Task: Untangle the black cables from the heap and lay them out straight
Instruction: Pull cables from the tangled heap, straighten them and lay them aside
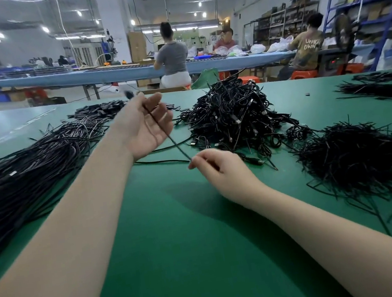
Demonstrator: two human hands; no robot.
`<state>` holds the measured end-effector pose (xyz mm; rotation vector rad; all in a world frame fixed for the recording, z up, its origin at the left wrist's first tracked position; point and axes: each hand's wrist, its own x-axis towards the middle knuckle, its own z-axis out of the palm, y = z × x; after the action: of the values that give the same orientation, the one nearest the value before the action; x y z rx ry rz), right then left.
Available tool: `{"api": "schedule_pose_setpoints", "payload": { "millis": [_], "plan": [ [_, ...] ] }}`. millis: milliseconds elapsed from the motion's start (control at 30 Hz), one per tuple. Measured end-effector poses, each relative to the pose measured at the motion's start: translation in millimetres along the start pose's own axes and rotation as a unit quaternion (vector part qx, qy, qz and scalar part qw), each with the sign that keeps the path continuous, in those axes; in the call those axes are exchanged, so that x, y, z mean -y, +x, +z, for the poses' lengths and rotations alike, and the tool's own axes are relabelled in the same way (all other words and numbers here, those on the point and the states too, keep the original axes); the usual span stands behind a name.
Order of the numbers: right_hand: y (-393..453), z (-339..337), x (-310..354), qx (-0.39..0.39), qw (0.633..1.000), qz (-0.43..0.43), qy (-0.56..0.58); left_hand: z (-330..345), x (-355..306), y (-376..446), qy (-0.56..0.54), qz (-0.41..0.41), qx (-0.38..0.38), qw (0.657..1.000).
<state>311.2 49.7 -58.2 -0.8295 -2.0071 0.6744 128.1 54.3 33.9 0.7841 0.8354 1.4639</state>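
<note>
Green table (179, 251) — cable heaps (233, 115).

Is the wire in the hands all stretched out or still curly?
Stretched out. The wire runs in a straight line from the left hand down to the right hand, which pinches it.
</note>
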Motion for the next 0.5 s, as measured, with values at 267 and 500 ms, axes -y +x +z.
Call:
{"api": "schedule_pose_setpoints", "payload": {
  "millis": [267, 500],
  "plan": [
    [3.5, -5.7, -7.0, -0.089, 0.994, 0.058, 0.010, 4.0, -30.6, -30.8, 0.157, -0.092, 0.294, 0.938],
    [2.5, -0.7, 13.9, -0.146, 0.985, 0.019, 0.086, 17.9, 28.7, -10.4, 0.603, -0.169, 0.102, 0.773]
  ]
}}
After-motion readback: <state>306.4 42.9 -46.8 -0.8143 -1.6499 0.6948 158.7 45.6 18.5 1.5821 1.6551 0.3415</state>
